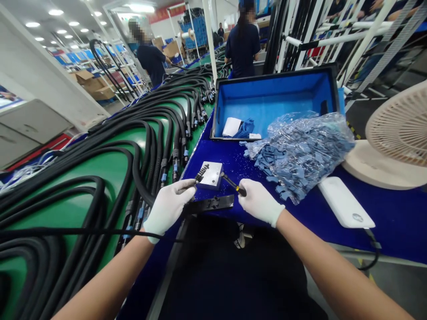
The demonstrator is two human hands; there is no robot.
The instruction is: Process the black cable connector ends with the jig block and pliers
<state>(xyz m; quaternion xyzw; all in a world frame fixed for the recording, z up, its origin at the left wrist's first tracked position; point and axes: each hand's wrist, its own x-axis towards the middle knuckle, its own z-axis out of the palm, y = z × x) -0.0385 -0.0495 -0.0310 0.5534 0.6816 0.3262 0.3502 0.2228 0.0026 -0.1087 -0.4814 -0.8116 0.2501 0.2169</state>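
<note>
My left hand [173, 202], in a white glove, is closed on a dark, narrow part with a row of short teeth [202, 172]. That toothed part lies over the left side of a silver metal block [211, 176] on the blue table. My right hand [258, 200], also gloved, is wrapped round the black and yellow handle of what looks like a small hammer [231, 181]. The tool's head is at the block's right edge; whether they touch I cannot tell. In front of the block lies a flat black strip [213, 203] with small dark pieces on it.
A clear bag of blue plastic pieces [300, 153] lies right of the block, before a blue crate [273, 104]. A white power bank [347, 202] and a fan [400, 129] stand further right. Black hoses [133, 153] cover the green conveyor at left. Two people work beyond.
</note>
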